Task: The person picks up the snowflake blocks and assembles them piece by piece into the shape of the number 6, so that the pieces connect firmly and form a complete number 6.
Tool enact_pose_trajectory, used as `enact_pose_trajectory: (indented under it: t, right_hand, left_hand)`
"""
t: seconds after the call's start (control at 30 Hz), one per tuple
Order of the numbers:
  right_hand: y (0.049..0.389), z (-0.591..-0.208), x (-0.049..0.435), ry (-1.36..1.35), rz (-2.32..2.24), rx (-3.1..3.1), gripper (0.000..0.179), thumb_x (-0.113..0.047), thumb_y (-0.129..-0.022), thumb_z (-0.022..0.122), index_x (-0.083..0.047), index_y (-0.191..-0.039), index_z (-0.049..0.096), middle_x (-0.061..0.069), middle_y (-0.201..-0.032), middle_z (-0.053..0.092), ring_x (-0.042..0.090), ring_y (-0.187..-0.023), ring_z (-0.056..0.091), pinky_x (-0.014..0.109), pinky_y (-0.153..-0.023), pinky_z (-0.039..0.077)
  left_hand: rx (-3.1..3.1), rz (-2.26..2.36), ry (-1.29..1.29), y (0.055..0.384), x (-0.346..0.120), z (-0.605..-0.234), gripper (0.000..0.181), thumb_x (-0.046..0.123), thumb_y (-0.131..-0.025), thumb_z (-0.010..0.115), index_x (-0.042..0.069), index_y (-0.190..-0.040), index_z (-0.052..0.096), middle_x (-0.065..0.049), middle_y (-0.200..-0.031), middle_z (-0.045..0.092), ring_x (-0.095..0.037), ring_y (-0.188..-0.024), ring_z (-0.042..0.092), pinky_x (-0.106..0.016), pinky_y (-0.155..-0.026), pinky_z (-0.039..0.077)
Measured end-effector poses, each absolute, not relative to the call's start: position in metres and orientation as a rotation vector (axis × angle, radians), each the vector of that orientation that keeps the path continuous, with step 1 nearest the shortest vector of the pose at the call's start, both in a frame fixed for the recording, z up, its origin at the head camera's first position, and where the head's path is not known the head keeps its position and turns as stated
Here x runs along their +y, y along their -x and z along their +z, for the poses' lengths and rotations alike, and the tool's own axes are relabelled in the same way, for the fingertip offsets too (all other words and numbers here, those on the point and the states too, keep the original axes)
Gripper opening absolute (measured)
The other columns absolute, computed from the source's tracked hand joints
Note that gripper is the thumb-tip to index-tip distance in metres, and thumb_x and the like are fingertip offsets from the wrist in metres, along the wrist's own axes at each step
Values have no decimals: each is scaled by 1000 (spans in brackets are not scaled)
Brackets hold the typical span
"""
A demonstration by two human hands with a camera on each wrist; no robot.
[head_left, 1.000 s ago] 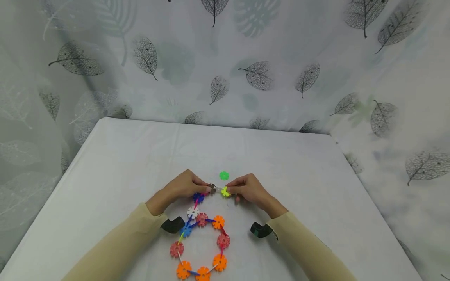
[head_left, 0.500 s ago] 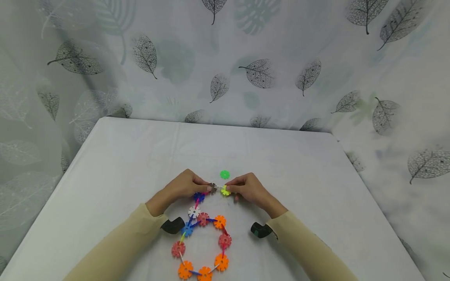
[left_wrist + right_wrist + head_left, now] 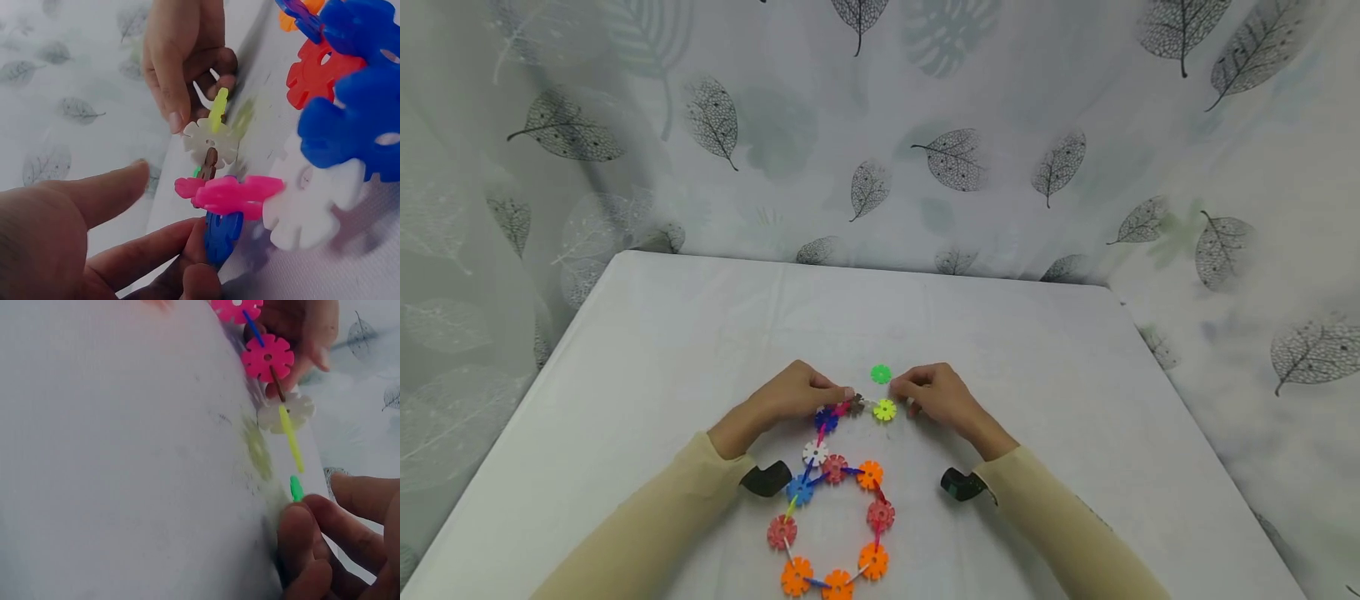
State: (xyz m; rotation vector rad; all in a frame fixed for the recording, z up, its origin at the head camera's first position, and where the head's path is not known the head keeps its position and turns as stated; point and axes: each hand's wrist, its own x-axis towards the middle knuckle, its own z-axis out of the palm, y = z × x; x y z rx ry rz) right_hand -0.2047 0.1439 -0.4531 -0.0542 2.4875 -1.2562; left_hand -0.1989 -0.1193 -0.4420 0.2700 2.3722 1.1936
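Note:
A chain of notched plastic snowflake discs lies before me. Its far end runs from a dark blue disc (image 3: 826, 420) through pink (image 3: 267, 357) and brown (image 3: 857, 404) discs to a whitish disc (image 3: 200, 145) and a yellow disc (image 3: 884, 410). My left hand (image 3: 793, 392) is at the brown and pink discs; its thumb is lifted away, and the other fingers touch behind the chain in the left wrist view. A loose green disc (image 3: 881, 374) lies beyond the yellow one. My right hand (image 3: 940, 392) is beside both, fingertips overlapping the green disc's edge in the right wrist view.
Closer to me, the chain joins a ring of orange (image 3: 873, 561), red (image 3: 881, 515) and light blue (image 3: 800, 490) discs. The white-covered table (image 3: 1037, 358) ends at a leaf-printed curtain (image 3: 985, 100). Dark wrist cameras (image 3: 962, 483) hang beneath the sleeves.
My right hand has let go of the yellow disc and shifted slightly right and away, close to the green disc. The yellow disc stays on the chain; my left thumb has lifted.

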Motion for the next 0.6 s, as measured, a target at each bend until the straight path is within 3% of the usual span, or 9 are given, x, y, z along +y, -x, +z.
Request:
enact_pose_trajectory:
  t: [0.13,0.33,0.6]
  right_hand:
    - [210,-454,143,11,-1282,2573,22,-30,-96,71,-16,-113,75,1,-94,69,19,-73,64,30,-61,49]
    - [219,-456,142,50,-1273,2616,34,-27,-97,72,-15,-128,69,2,-105,67,19,-80,65,30,-62,52]
    - [232,-454,140,155,-1166,2639,35,-23,-93,76,-15,-127,71,0,-104,68,18,-88,61,29,-69,52]
  left_hand:
    - [2363,1219,-208,200,-121,-443,49,52,-98,61,8,-108,79,-1,-86,69,-18,-78,53,-32,-70,42]
    - [2344,1257,-196,200,-122,-443,51,52,-101,56,7,-110,77,-3,-92,72,-20,-73,53,-31,-66,40]
    - [2339,1250,-177,201,-122,-442,50,53,-100,57,8,-107,78,-2,-90,70,-19,-71,52,-30,-63,38]
